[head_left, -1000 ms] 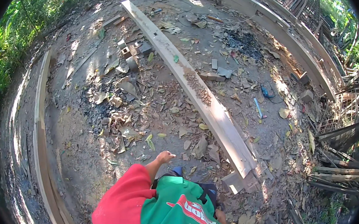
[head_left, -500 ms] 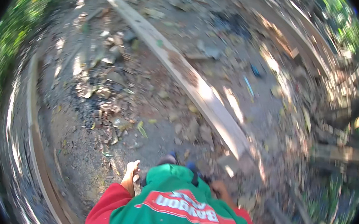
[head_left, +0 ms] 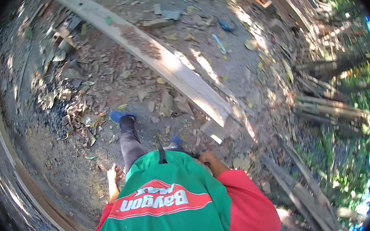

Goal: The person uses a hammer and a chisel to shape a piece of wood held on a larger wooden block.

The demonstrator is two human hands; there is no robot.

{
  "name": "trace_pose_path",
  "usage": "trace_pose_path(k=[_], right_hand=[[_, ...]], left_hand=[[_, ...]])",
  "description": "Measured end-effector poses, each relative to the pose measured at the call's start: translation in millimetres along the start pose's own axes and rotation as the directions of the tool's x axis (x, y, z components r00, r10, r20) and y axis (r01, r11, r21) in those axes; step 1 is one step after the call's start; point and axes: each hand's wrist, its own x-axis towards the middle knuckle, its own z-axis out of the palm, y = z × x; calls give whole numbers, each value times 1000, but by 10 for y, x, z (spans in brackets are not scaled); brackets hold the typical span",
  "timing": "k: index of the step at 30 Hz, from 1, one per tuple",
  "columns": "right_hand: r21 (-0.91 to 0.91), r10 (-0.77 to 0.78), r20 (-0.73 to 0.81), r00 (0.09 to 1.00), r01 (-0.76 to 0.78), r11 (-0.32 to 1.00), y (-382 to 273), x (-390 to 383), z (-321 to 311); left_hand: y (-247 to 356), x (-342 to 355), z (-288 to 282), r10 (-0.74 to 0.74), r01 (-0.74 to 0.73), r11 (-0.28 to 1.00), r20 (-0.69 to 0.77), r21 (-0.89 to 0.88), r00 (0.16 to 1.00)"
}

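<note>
My left hand [head_left: 115,174] hangs beside my left leg with its fingers loosely apart and nothing visible in them. In front of my waist, my right hand [head_left: 209,158] is closed, with something small and dark at its fingers that I cannot make out. A long wooden plank [head_left: 188,81] lies ahead of me, slanting from the far left to near my right hand. Under or against its near end is a short flat block [head_left: 212,128]. My left foot, in a blue shoe [head_left: 121,117], is stepped forward on the ground.
Dry leaves and scraps [head_left: 64,97] litter the dirt on the left. Beyond the plank lie a light blue stick [head_left: 219,43] and a dark blue object [head_left: 225,26]. Poles [head_left: 296,188] lean at the right by greenery. A long board [head_left: 23,178] runs along the left edge.
My left leg has come forward into view. The plank and litter have shifted left and up in the picture as I move and turn. My right hand remains in front of my waist.
</note>
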Motion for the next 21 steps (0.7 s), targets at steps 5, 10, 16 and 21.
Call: trace_pose_path(k=[5, 10, 16, 21], right_hand=[[-175, -130, 228, 965, 172, 969, -279, 172, -326], [157, -68, 94, 993, 52, 986, -1668, -67, -1107], [192, -149, 32, 988, 140, 971, -3675, 58, -2146], [190, -128, 55, 990, 116, 975, -4921, 591, -3016]], left_hand=[[155, 599, -180, -57, 70, 982, 79, -177, 995], [1812, 1051, -380, 173, -439, -5, 433, 898, 885], [4606, 1450, -797, 699, -686, 693, 28, 222, 715], [6407, 1287, -1126, 710, -711, 699, -51, -68, 703]])
